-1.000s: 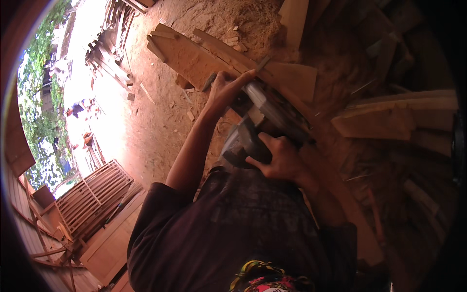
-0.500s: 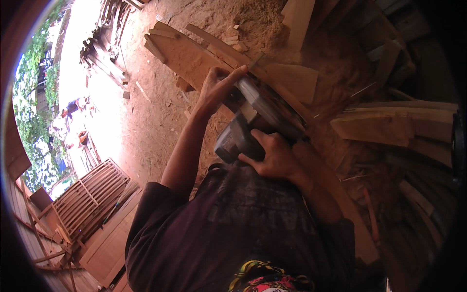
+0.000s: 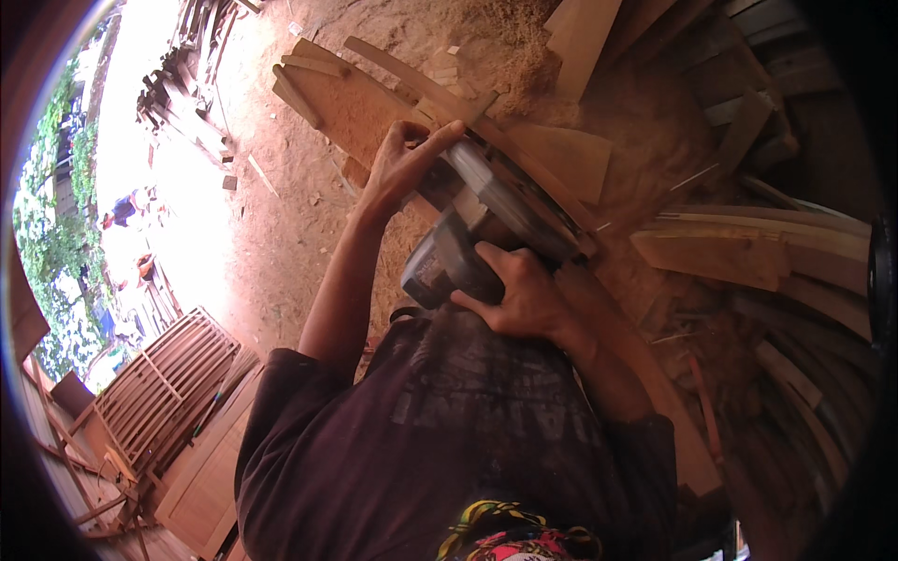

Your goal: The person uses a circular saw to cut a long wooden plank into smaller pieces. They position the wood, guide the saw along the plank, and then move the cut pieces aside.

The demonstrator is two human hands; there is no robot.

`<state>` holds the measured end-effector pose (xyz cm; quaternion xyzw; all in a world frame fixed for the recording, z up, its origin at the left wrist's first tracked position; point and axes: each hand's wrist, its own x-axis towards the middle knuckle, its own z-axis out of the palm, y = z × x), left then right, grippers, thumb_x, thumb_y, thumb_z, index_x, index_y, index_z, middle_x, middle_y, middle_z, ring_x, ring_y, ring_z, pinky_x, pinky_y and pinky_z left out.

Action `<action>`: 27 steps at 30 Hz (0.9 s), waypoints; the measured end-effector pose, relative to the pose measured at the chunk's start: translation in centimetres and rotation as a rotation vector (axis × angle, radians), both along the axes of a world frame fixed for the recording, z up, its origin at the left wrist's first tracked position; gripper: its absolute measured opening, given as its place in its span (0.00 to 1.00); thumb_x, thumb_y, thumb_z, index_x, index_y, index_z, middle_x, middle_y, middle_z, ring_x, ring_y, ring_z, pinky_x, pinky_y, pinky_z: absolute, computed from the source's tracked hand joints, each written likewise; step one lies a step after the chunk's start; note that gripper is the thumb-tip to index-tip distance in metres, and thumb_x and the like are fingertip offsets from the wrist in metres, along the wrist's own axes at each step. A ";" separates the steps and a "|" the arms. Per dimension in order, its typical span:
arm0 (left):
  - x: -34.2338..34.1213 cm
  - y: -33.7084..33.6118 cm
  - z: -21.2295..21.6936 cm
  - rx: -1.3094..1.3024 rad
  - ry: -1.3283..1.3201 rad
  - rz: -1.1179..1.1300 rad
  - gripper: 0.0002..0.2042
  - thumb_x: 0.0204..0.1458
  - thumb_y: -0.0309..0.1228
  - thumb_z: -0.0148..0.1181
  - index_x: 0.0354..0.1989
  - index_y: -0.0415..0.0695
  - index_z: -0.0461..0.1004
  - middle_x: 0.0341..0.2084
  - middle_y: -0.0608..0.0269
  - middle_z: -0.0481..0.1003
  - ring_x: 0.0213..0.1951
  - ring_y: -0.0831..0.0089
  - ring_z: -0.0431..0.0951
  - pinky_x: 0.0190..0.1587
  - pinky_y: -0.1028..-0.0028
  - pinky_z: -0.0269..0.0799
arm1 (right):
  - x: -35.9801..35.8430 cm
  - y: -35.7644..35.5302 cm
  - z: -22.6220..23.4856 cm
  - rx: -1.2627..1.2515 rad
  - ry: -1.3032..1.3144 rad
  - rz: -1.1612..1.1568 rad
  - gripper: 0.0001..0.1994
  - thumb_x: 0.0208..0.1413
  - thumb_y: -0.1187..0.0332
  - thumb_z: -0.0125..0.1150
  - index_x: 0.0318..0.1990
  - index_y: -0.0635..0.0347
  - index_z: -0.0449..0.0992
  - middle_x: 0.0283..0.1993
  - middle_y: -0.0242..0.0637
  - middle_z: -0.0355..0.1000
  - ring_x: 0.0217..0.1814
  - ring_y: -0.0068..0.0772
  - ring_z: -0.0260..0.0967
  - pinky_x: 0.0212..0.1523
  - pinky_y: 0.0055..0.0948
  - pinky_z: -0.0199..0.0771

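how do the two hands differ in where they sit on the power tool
The left hand reaches out on a straight arm to the front end of the power tool, fingers spread over it. The right hand sits nearer the body, closed around the rear grip, elbow bent. Both are bare and touch the tool.

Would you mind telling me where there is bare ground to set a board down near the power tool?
Open dirt floor lies left of the left hand, between the leaning planks and the slatted frame. Right of the power tool and right hand it is crowded with stacked curved boards and sawdust.
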<state>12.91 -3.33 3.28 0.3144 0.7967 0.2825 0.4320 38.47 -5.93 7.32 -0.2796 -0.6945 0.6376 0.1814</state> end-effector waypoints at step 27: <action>-5.4 3.2 1.2 -0.033 -0.028 0.009 0.46 0.48 0.65 0.76 0.53 0.28 0.74 0.41 0.45 0.80 0.39 0.64 0.85 0.41 0.66 0.82 | -5.5 2.7 -0.1 -0.043 0.014 0.023 0.21 0.54 0.63 0.78 0.44 0.69 0.75 0.36 0.62 0.79 0.43 0.65 0.82 0.43 0.50 0.81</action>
